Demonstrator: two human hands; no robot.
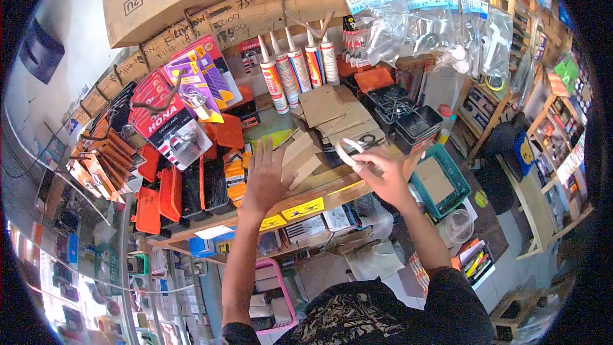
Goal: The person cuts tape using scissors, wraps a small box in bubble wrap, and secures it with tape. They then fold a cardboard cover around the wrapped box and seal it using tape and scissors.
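Note:
My right hand [384,174] is closed on a thin white ring [347,153], perhaps a tape roll, pinched between thumb and fingers above the front of the wooden counter [332,193]. To its left, my left hand [265,179] is open, with its fingers spread, at the edge of a folded cardboard piece [301,158]. Whether the palm presses on that cardboard I cannot tell. Behind both hands lies a stack of flat cardboard pieces [338,115]; one near the right hand carries black printing.
Several sealant tubes [273,83] stand at the back. Orange and black bins [169,195] and hanging padlock packs [169,121] crowd the left. Plastic bags [440,29] hang at the upper right. A green basket [465,182] sits beside my right forearm; a pink basket [288,294] is below.

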